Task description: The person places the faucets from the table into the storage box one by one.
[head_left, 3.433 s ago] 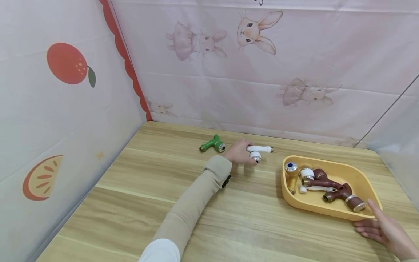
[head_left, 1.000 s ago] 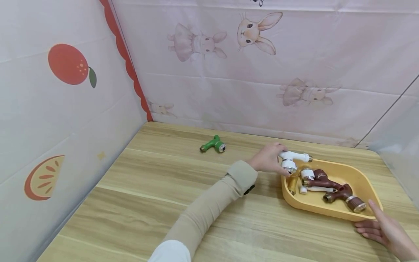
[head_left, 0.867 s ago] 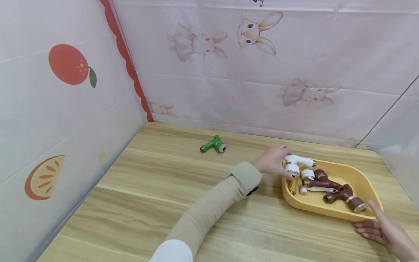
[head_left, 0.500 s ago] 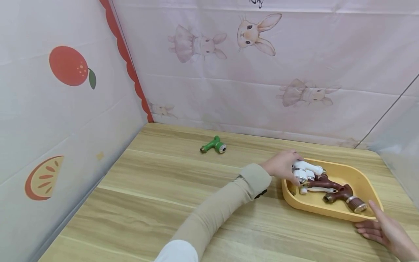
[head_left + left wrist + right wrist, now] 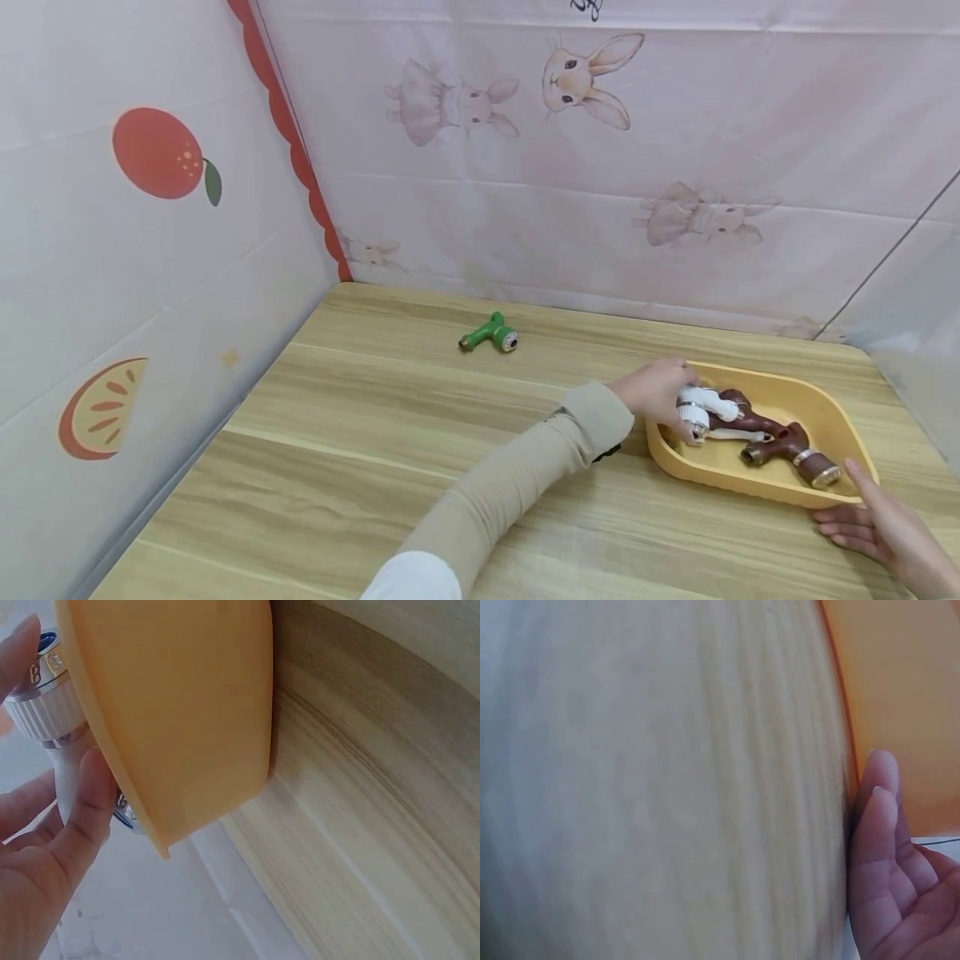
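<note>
My left hand (image 5: 658,396) grips a white faucet (image 5: 697,408) by its body, inside the left end of a yellow plastic basin (image 5: 817,400). In the left wrist view the white faucet (image 5: 49,712) has a ribbed collar and a chrome end, with fingers and thumb about it. Next to it in the basin lie brown faucets (image 5: 780,437) and part of another white faucet (image 5: 738,434). At the basin's near right corner my right hand (image 5: 885,529) touches the wall with fairly straight fingers, its thumb by the rim. The right wrist view shows those fingers (image 5: 874,855) against the basin.
A green faucet (image 5: 491,332) with a chrome end lies on the wooden table (image 5: 360,433), towards the back and left of the basin. Printed cloth walls (image 5: 465,217) close off the back and sides.
My left hand has carried the white faucet from the table's back rightward, over the basin's left rim and down inside. The right hand and basin have stayed put.
</note>
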{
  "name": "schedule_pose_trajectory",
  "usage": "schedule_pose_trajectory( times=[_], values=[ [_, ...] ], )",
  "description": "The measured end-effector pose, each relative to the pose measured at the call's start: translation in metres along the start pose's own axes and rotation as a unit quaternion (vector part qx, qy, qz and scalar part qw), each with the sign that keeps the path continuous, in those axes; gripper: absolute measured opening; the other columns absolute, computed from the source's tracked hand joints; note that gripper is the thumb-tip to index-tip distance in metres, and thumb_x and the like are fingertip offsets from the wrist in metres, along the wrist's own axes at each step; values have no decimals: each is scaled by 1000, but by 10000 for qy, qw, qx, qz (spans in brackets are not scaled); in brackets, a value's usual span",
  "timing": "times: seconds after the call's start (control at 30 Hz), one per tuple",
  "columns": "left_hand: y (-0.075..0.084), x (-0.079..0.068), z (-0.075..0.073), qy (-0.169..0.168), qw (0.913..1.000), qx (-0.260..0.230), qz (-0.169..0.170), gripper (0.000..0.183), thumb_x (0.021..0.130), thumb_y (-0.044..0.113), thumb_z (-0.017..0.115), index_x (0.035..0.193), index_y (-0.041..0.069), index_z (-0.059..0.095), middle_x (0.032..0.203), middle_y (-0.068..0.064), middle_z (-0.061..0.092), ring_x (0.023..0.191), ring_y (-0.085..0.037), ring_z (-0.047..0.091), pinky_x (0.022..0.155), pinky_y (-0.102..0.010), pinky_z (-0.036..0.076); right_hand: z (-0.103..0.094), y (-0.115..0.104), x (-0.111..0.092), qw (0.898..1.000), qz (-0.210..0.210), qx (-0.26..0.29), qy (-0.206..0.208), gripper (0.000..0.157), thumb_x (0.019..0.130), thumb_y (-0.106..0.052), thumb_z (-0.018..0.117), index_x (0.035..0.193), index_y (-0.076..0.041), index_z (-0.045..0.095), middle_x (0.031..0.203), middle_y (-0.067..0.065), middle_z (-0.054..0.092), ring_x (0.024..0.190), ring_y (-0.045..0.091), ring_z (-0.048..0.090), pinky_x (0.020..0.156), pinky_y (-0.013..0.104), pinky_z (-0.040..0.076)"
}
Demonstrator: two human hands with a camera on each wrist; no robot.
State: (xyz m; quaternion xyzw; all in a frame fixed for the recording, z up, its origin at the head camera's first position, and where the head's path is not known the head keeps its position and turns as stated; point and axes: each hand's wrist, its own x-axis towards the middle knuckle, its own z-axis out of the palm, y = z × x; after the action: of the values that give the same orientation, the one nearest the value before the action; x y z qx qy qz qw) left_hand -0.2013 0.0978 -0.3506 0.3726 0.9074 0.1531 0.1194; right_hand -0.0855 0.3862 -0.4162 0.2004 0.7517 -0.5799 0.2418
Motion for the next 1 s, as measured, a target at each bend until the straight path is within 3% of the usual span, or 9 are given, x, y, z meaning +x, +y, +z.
schedule_pose_trajectory(
  times=[0.33, 0.53, 0.77, 1.0],
  values=[
    [-3, -2, -1, -143, 9991, -184, 366, 76, 66, 36, 80, 132, 19, 47, 121, 8, 44, 96, -1, 42, 74, -9, 35, 0, 0, 1, 10000, -17, -8, -28, 100, 89, -62, 15, 127, 27, -12, 78, 8, 67, 74, 19, 66, 72, 34, 53],
    [-2, -4, -2, -334, 9969, -92, 703, 64, 79, 25, 72, 135, 16, 43, 132, 5, 39, 109, 0, 40, 84, -7, 31, 0, 0, 1, 10000, 4, 37, 6, 100, 89, -62, 16, 127, 26, -13, 77, 8, 67, 73, 19, 66, 71, 34, 53],
    [-1, -7, -1, -288, 9920, -683, 1018, 55, 85, 12, 64, 135, 11, 42, 138, 1, 33, 81, 1, 50, 69, -4, 37, 2, 0, 1, 10000, 28, 50, 33, 101, 89, -62, 16, 127, 28, -9, 77, 8, 67, 73, 19, 66, 71, 34, 53],
    [-7, -16, -7, -5, 9914, -710, 1095, 53, 85, 17, 64, 134, 12, 44, 130, 2, 42, 74, 3, 50, 67, -5, 38, 0, 3, 1, 9999, -146, -20, -43, 96, 91, -59, 15, 127, 26, -10, 79, 8, 67, 74, 19, 66, 72, 33, 52]
  ],
)
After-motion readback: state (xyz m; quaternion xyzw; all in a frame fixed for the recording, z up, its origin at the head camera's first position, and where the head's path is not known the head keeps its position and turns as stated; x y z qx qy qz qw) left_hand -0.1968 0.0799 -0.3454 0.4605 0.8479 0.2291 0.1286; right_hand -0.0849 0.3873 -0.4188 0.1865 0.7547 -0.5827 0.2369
